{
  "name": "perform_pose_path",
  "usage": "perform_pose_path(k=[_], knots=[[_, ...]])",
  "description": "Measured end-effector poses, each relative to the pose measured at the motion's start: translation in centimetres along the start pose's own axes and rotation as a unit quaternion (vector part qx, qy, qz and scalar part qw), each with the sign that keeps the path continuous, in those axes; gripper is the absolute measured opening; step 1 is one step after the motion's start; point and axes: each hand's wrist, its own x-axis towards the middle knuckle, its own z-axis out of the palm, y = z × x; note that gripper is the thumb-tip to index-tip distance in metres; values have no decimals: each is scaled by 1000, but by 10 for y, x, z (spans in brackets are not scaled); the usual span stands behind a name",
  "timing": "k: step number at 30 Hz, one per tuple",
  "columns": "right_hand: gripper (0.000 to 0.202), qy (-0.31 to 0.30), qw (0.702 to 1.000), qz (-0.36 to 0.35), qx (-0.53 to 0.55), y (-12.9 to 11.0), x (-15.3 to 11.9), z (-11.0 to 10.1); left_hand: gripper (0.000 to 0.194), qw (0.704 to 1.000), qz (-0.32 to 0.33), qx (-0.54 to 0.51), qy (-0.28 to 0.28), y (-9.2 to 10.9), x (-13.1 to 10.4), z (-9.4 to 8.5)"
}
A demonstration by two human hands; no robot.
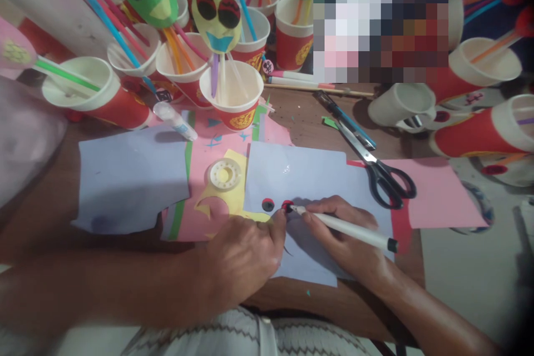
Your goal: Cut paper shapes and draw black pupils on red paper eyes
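My right hand [348, 250] grips a white marker [354, 229] with a black end, its tip against a small red paper piece [287, 203] partly coloured black. My left hand [246, 250] is closed, with a fingertip holding that piece down at its lower edge. Both hands rest over light blue-grey paper [308, 169]. Just left of the marked piece lies a similar red and black paper piece [267, 204]. Beyond my left hand is a cut yellow paper scrap [237, 200] with a round white tape roll [224, 174] on it.
Black-handled scissors [386, 178] and a cutter knife [346, 119] lie to the right. A glue stick [175, 121] lies on the left. Several red and white paper cups [233, 103] holding decorated paper faces [217, 16] stand behind. Pink paper [442, 194] and a white mug [400, 105] are at right.
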Motion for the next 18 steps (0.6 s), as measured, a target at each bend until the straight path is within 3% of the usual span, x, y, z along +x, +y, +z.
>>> perform_pose_path(k=[10, 18], knots=[[14, -13, 1000, -9, 7, -1, -1, -1, 53, 1000, 6, 2, 2, 0, -1, -1], [12, 1, 999, 29, 16, 0, -2, -5, 56, 1000, 8, -3, 3, -2, 1, -3]])
